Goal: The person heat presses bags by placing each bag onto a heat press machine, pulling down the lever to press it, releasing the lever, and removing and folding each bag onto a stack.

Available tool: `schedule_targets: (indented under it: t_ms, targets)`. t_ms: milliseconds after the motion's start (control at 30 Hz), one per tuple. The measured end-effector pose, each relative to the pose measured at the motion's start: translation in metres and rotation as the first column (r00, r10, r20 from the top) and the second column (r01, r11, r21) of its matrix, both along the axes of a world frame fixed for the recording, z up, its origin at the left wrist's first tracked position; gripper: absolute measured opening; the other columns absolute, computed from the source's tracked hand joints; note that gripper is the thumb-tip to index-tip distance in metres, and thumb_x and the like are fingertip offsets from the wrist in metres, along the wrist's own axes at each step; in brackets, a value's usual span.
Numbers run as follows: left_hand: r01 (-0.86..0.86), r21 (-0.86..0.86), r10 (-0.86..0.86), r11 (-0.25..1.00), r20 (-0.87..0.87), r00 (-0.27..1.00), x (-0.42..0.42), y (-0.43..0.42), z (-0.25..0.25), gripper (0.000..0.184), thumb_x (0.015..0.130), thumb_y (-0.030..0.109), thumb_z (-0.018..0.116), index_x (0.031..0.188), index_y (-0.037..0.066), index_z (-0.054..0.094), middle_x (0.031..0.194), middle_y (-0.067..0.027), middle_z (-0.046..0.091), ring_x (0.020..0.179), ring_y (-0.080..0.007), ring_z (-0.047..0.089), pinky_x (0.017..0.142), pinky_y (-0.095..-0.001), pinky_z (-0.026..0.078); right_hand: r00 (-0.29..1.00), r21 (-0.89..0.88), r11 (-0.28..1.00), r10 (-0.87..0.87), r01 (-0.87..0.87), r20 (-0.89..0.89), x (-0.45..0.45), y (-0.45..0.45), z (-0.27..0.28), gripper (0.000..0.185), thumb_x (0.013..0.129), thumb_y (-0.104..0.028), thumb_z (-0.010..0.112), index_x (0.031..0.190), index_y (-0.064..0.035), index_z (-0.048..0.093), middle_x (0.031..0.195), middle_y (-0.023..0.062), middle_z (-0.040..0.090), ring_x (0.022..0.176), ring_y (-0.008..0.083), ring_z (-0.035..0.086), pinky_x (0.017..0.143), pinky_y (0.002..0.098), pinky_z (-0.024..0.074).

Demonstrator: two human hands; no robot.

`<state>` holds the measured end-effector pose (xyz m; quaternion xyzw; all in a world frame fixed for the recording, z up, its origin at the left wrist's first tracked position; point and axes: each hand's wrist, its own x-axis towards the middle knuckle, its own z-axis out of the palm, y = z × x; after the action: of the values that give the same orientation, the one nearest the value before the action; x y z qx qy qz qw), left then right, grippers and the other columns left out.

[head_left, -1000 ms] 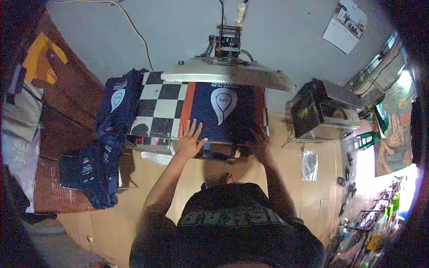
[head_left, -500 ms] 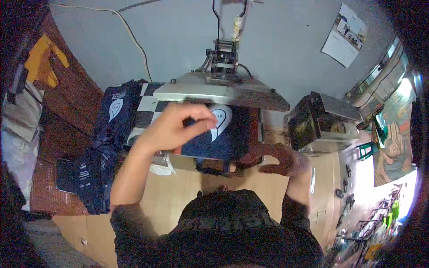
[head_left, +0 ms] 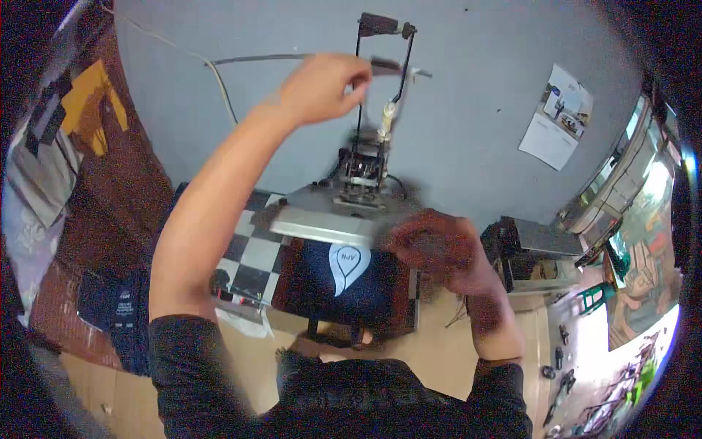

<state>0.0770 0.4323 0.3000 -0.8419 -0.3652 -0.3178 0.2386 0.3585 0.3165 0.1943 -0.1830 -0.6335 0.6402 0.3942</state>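
Observation:
A heat press stands before me, its upper plate point(head_left: 322, 226) tilted up and its long lever handle point(head_left: 379, 26) raised against the wall. On the lower bed lies a dark navy fabric piece point(head_left: 373, 285) bearing a white drop-shaped print point(head_left: 347, 265) with letters in it. My left hand point(head_left: 325, 88) is lifted beside the lever, below its grip, with curled fingers, a gap at the thumb and nothing visible inside. Beside the right edge of the upper plate is my right hand point(head_left: 435, 245), dark and smeared by motion. Its fingers cannot be made out, nor whether it touches the plate.
A checkered surface point(head_left: 245, 252) lies left of the press. Dark printed garments point(head_left: 124, 314) rest farther left on a brown surface. A black box-like unit point(head_left: 537, 241) stands to the right. A calendar point(head_left: 557, 117) and a cable point(head_left: 223, 88) are on the wall.
My left hand has risen from over the fabric to beside the lever. My right hand has moved up from the bed's front right corner to the upper plate. The view has tilted upward.

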Motion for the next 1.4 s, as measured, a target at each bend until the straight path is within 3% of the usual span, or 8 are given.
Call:
schedule_targets:
  t_ms: [67, 167, 400, 567, 833, 1000, 1100, 1400]
  targets:
    - [-0.017, 0.062, 0.015, 0.998, 0.034, 0.999, -0.008, 0.036, 0.021, 0.038, 0.079, 0.016, 0.065, 0.115, 0.006, 0.059, 0.097, -0.0148, 0.067, 0.093, -0.0337, 0.064, 0.081, -0.0432, 0.051, 0.998, -0.110, 0.994, 0.007, -0.013, -0.058, -0.010, 0.008, 0.002, 0.030, 0.079, 0.006, 0.069, 0.108, -0.0010, 0.065, 0.097, 0.0092, 0.067, 0.095, 0.0197, 0.064, 0.089, 0.0320, 0.0504]
    - [-0.054, 0.266, 0.046, 0.962, 0.038, 0.998, -0.019, 0.103, 0.039, 0.051, 0.076, 0.018, 0.068, 0.123, 0.006, 0.053, 0.111, -0.0175, 0.062, 0.105, -0.0351, 0.059, 0.090, -0.0423, 0.049, 0.936, 0.523, 0.852, -0.183, -0.002, 0.301, -0.029, 0.039, 0.004, 0.024, 0.084, 0.002, 0.066, 0.108, -0.0015, 0.065, 0.096, 0.0071, 0.068, 0.094, 0.0151, 0.064, 0.089, 0.0298, 0.0501]
    - [-0.148, 0.304, 0.135, 0.941, 0.063, 0.989, -0.009, 0.199, 0.066, 0.071, 0.068, 0.019, 0.074, 0.132, 0.004, 0.046, 0.126, -0.0216, 0.055, 0.119, -0.0380, 0.050, 0.100, -0.0426, 0.043, 0.954, 0.554, 0.833, -0.163, -0.005, 0.253, -0.092, 0.079, 0.027, 0.013, 0.085, -0.004, 0.065, 0.098, -0.0020, 0.065, 0.089, 0.0038, 0.068, 0.086, 0.0112, 0.063, 0.082, 0.0279, 0.0499]
    - [-0.295, 0.024, 0.295, 0.955, 0.029, 0.955, 0.000, 0.217, 0.092, 0.062, 0.070, 0.019, 0.073, 0.126, 0.004, 0.052, 0.116, -0.0223, 0.061, 0.109, -0.0391, 0.059, 0.092, -0.0471, 0.049, 0.726, 0.980, 0.124, -0.687, 0.156, -0.028, -0.109, 0.171, 0.086, 0.014, 0.074, -0.006, 0.065, 0.088, -0.0021, 0.062, 0.086, 0.0129, 0.065, 0.084, 0.0257, 0.062, 0.077, 0.0361, 0.0494]
    - [-0.337, 0.024, 0.336, 0.941, 0.034, 0.941, -0.003, 0.242, 0.077, 0.030, 0.071, 0.029, 0.069, 0.090, 0.004, 0.069, 0.088, -0.0207, 0.069, 0.086, -0.0375, 0.067, 0.079, -0.0459, 0.055, 0.428, 0.837, -0.521, -0.727, 0.166, -0.537, -0.135, 0.300, 0.173, 0.042, 0.067, -0.013, 0.067, 0.107, -0.0053, 0.059, 0.096, 0.0187, 0.065, 0.099, 0.0356, 0.059, 0.086, 0.0451, 0.0484]
    - [-0.325, 0.082, 0.321, 0.942, 0.048, 0.946, 0.000, 0.233, 0.075, 0.023, 0.069, 0.025, 0.069, 0.080, 0.004, 0.071, 0.086, -0.0200, 0.069, 0.081, -0.0353, 0.068, 0.075, -0.0440, 0.055, 0.428, 0.999, 0.026, -0.903, -0.033, 0.038, -0.135, 0.349, 0.205, 0.038, 0.068, -0.017, 0.070, 0.103, -0.0039, 0.063, 0.096, 0.0205, 0.068, 0.094, 0.0360, 0.065, 0.086, 0.0458, 0.0512]
    - [-0.345, -0.007, 0.344, 0.939, 0.107, 0.933, 0.002, 0.237, 0.075, 0.020, 0.069, 0.021, 0.066, 0.080, 0.005, 0.071, 0.085, -0.0207, 0.069, 0.083, -0.0373, 0.067, 0.077, -0.0467, 0.054, 0.114, 0.940, 0.227, -0.958, -0.253, 0.262, -0.127, 0.363, 0.205, 0.039, 0.064, -0.019, 0.068, 0.099, -0.0037, 0.065, 0.096, 0.0211, 0.067, 0.093, 0.0385, 0.064, 0.082, 0.0446, 0.0518]
    - [-0.319, 0.016, 0.314, 0.947, 0.141, 0.939, 0.002, 0.236, 0.074, 0.018, 0.067, 0.017, 0.064, 0.078, 0.005, 0.071, 0.082, -0.0214, 0.068, 0.079, -0.0393, 0.067, 0.076, -0.0477, 0.054, 0.188, 0.990, 0.143, -0.972, -0.007, 0.142, -0.130, 0.357, 0.189, 0.026, 0.067, -0.021, 0.063, 0.085, -0.0043, 0.070, 0.090, 0.0213, 0.069, 0.091, 0.0385, 0.065, 0.083, 0.0458, 0.0516]
